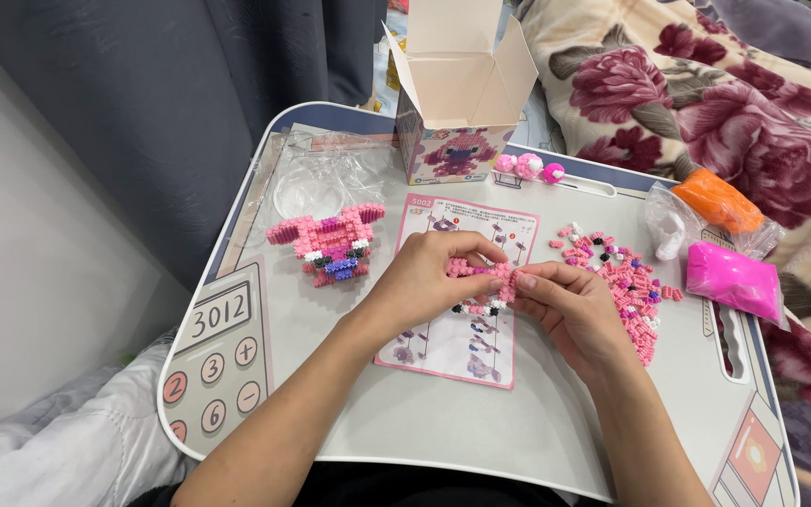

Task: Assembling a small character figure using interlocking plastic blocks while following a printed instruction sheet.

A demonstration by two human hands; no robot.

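The small pink brick assembly sits pinched between both hands above the instruction sheet on the lap tray, the left hand closed on its left end and the right hand gripping its right end with the fingertips. It looks light and stiff but likely to snap apart at the studs, so a hold along its sides, close to the joints, seems safest. A finished pink figure stands to the left, loose bricks lie to the right, and an open box stands behind.
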